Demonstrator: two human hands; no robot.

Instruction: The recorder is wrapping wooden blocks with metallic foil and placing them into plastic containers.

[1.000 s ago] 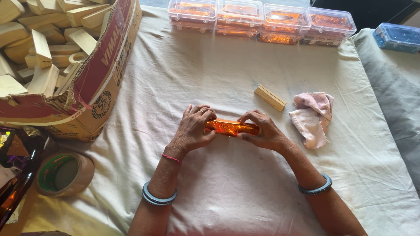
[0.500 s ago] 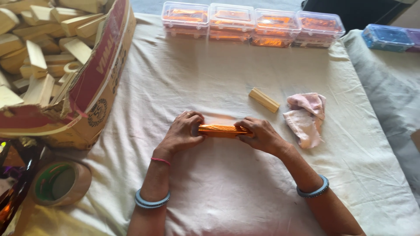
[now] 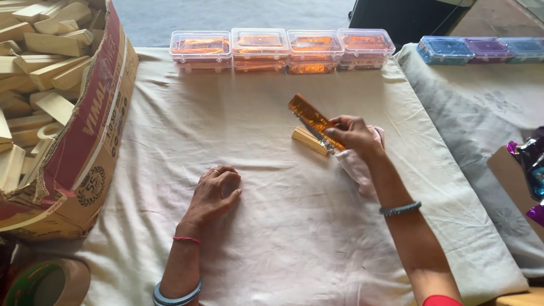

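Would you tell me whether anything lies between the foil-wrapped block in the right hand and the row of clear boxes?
Nothing visible: only bare cloth separates the orange foil-wrapped block from the clear boxes.

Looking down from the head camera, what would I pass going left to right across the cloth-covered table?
Cardboard box of wooden blocks → left hand resting on the cloth → bare wooden block → right hand holding the orange foil-wrapped block → grey cloth at the far right.
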